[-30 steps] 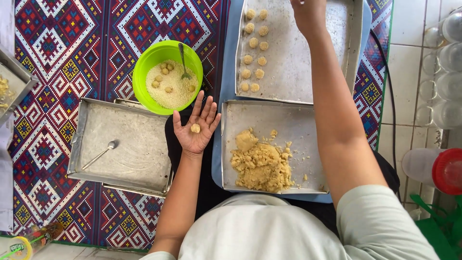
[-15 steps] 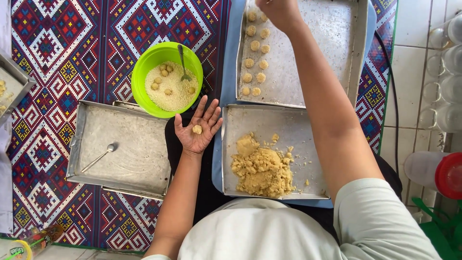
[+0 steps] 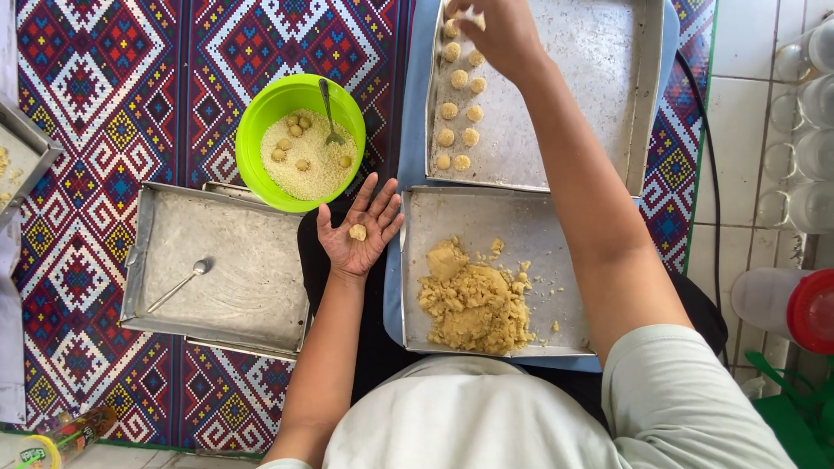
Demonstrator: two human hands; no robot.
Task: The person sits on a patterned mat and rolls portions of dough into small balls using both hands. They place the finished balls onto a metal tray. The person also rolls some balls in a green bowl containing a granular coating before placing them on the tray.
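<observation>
The patterned mat (image 3: 104,104) on the floor carries everything, with the metal trays set within arm's reach of the seated person. The far baking tray (image 3: 591,95) lies with its long axis across the view, and two short columns of dough balls (image 3: 459,117) run along its left edge, away from the person, kept apart so they do not touch. The near tray (image 3: 486,217) sits just below it and holds the loose heap of dough (image 3: 473,304), close to the body for easy pinching. To the left lies an empty tray (image 3: 234,260) with a spoon (image 3: 178,285) resting diagonally, bowl up and right. The green bowl (image 3: 300,139) above it holds crumbs, several coated balls and a fork (image 3: 328,108) leaning handle-up.

The right hand (image 3: 499,35) reaches over the far tray's top left corner, its grip pinched narrow on a pale ball at the head of the columns. The left hand (image 3: 360,230) rests palm up, fingers spread wide and pointing away, between bowl and near tray, cradling one small dough ball (image 3: 357,232); being round, it shows no long axis.
</observation>
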